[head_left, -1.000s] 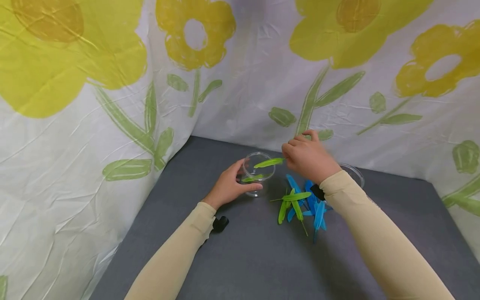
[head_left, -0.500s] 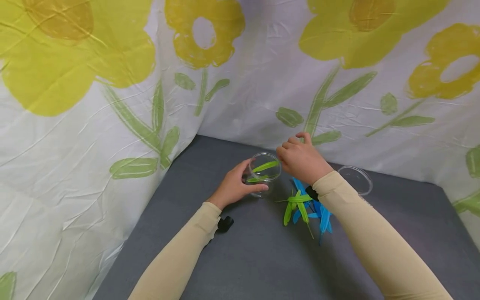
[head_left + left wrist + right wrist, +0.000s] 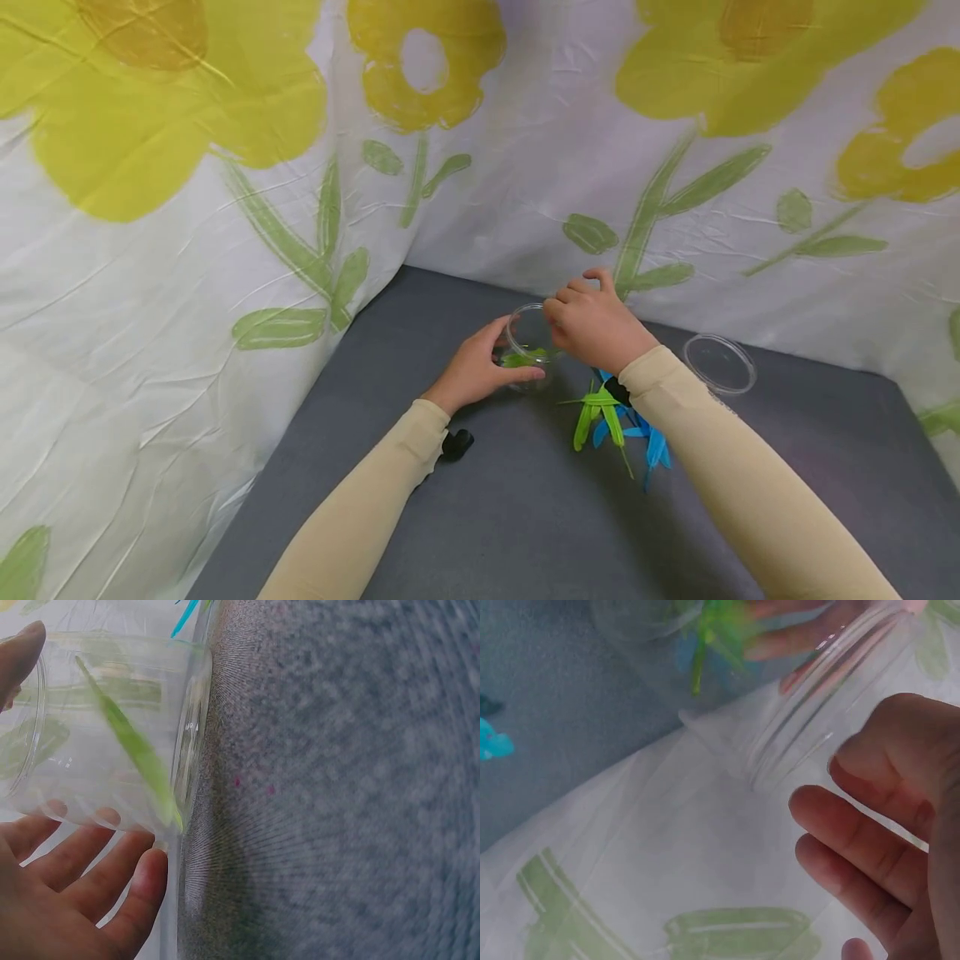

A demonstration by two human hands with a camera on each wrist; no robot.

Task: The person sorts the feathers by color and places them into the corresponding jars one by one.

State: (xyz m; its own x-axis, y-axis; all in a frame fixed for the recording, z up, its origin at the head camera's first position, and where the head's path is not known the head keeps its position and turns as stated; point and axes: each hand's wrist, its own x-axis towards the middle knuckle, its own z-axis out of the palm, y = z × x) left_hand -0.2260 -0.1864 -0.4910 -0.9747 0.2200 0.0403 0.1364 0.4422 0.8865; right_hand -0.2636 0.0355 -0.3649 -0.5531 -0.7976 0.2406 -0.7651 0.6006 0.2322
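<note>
My left hand (image 3: 477,364) holds a clear plastic jar (image 3: 56,772), fingers on one side and thumb on the other. The jar stands upright on the grey table with its mouth up. Inside it a green feather (image 3: 139,754) leans diagonally against the wall. At the rim is my right hand (image 3: 596,323), its fingers loosely bent and nothing between them in the right wrist view. Below the right wrist lie several green feathers (image 3: 597,400) crossed over one another, beside blue feathers (image 3: 656,450) partly hidden by the sleeve.
A round clear lid (image 3: 750,377) lies on the table (image 3: 495,517) at the right. Behind the table hangs a white cloth (image 3: 517,208) printed with yellow flowers, which also runs along the left side.
My right hand has moved left to the jar's rim and let go of a green feather, which has dropped into the jar. The left hand keeps its grip. The head view has shifted slightly.
</note>
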